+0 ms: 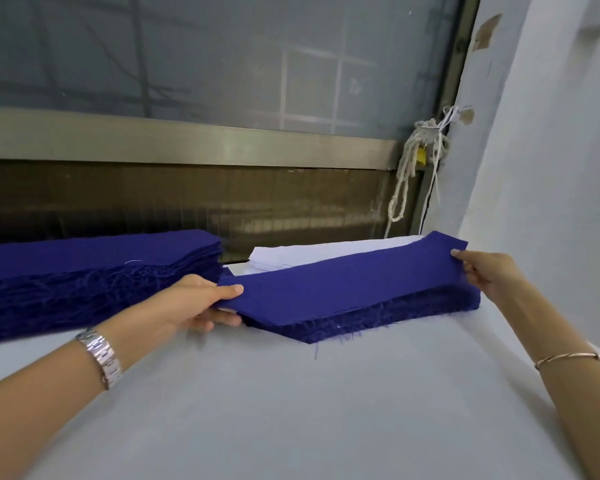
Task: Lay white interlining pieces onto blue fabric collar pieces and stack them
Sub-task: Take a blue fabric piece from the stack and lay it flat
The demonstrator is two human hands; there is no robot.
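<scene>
**Blue collar piece (343, 285) held at both ends**

It spans both hands, its long axis running from 8 to 2 o'clock. The left hand (201, 306) pinches the near end, thumb on top; the right hand (482, 271) pinches the far end. Deep blue with frayed edges, it seems to rest on a lower blue stack (378, 322). The white interlining pile (326, 254) sits just behind at 12 o'clock, nearer the right hand.

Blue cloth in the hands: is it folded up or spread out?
Spread out: the blue cloth lies flat and unfolded, left hand and right hand pinching its two ends.
</scene>
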